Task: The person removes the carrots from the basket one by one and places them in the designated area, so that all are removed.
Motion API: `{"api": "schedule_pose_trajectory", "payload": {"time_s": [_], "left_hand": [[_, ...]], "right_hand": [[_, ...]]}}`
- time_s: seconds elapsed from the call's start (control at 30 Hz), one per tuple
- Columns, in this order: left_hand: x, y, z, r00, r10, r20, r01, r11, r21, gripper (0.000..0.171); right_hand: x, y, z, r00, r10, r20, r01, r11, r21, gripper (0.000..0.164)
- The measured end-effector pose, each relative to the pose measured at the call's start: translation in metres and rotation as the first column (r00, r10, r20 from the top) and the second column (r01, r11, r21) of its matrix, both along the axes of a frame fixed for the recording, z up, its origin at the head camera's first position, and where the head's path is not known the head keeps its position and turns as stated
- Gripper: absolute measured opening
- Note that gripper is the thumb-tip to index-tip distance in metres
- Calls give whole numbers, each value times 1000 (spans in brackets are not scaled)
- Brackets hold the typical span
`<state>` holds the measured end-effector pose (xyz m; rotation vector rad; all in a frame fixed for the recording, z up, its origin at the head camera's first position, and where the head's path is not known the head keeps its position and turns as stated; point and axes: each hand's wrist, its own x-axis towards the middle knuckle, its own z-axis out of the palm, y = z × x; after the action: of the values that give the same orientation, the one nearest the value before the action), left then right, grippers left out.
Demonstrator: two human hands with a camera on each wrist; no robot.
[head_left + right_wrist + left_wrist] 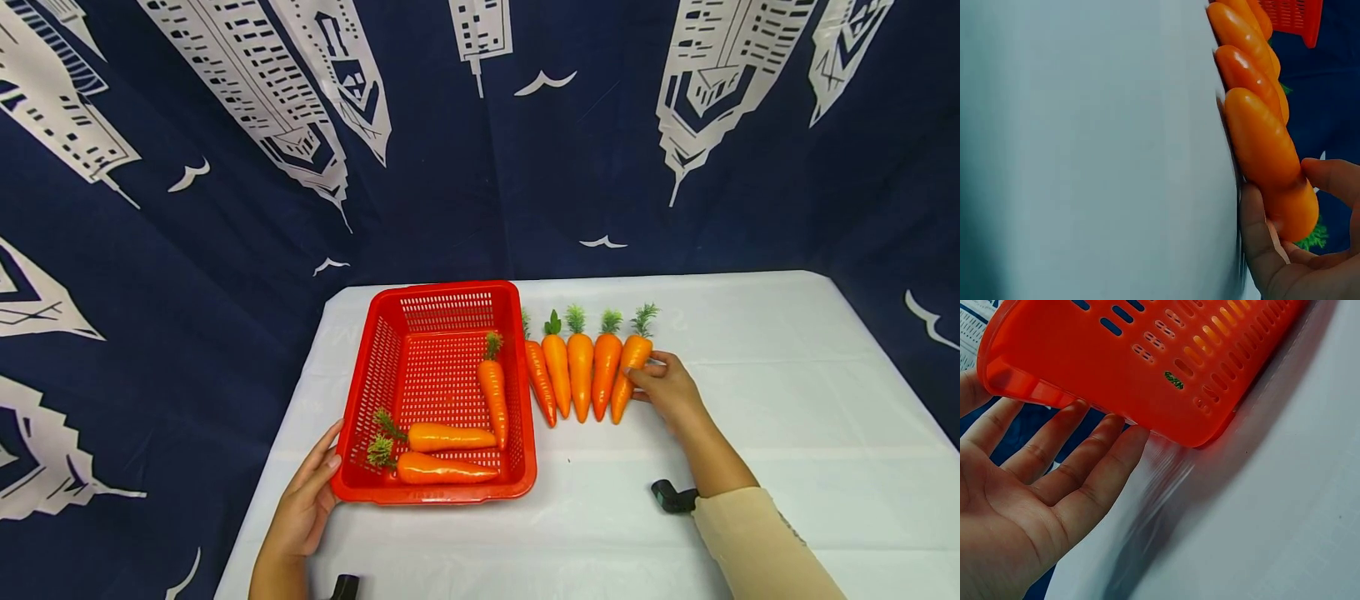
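Observation:
A red plastic basket [450, 496] holds three orange carrots with green tops: one upright [492, 400] along its right side, two lying crosswise near its front. My left hand [303, 500] touches the basket's left front corner. In the left wrist view its fingers [1107, 465] reach out fairly straight to the rim. Right of the basket, several carrots [581, 375] lie side by side, tops pointing away. My right hand [667, 387] pinches the rightmost carrot [628, 371] near its thick end. In the right wrist view, thumb and fingers sit on opposite sides of that carrot [1263, 140].
A white cloth [787, 400] covers the table. A dark blue curtain [450, 192] with white buildings and birds hangs behind and at the sides. Small black devices are by the wrists, one by the right sleeve [671, 497] and one by the left forearm [345, 587].

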<state>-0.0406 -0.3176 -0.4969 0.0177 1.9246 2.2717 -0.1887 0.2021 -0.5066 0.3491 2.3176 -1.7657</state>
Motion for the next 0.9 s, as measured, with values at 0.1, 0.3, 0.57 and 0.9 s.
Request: {"api": "schedule_pose_trajectory", "payload": {"time_s": [0.1, 0.3, 0.57, 0.9], "left_hand": [[0, 0, 0, 1000, 3, 1, -3, 1000, -4, 54], [0, 0, 0, 1000, 12, 10, -12, 1000, -11, 54], [-1, 0, -1, 1000, 14, 9, -14, 1000, -9, 54], [-1, -1, -1, 1000, 12, 9, -11, 1000, -8, 54]], "right_hand": [[1, 0, 0, 1000, 12, -4, -12, 999, 32, 82], [0, -1, -1, 1000, 29, -4, -29, 996, 90, 83], [1, -2, -2, 1000, 24, -5, -24, 992, 121, 81], [2, 2, -1, 1000, 21, 17, -23, 991, 134, 84]]}}
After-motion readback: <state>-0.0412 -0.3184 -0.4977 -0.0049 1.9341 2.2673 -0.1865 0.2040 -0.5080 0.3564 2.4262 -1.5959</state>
